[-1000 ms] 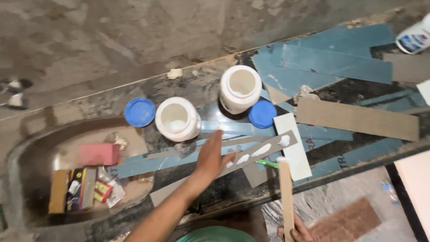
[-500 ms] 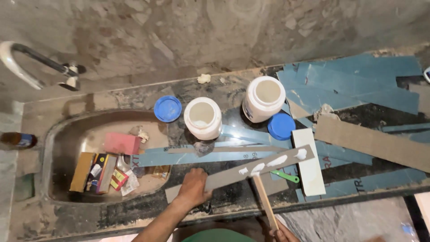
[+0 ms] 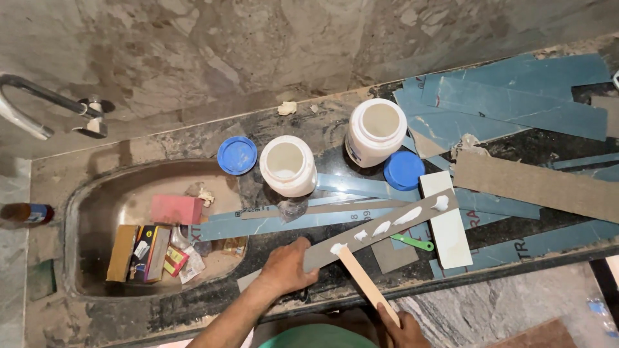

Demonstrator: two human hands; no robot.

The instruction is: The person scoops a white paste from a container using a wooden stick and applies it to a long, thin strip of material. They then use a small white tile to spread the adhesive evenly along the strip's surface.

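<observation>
My left hand (image 3: 285, 269) presses down on the near end of a long grey laminate strip (image 3: 367, 235) that lies slantwise on the dark counter (image 3: 322, 129). Several white glue dabs (image 3: 407, 216) sit along the strip. My right hand (image 3: 401, 328), at the bottom edge, grips a flat wooden stick (image 3: 361, 278) whose tip touches the nearest white dab. Two open white jars stand behind, one (image 3: 288, 165) in the middle and one (image 3: 376, 131) to its right, each with a blue lid (image 3: 236, 155) (image 3: 403, 170) beside it.
A steel sink (image 3: 103, 212) at left holds a pink block (image 3: 176, 209), small boxes and packets. A tap (image 3: 39, 109) rises at far left. Blue and grey laminate offcuts (image 3: 516, 109) cover the right counter. A white strip (image 3: 446, 222) and a green tool (image 3: 412, 242) lie near the glued strip.
My left hand came back from the counter's middle to the strip's near end. The stick swung from upright at the right to slant with its tip on the strip. The view shifted left.
</observation>
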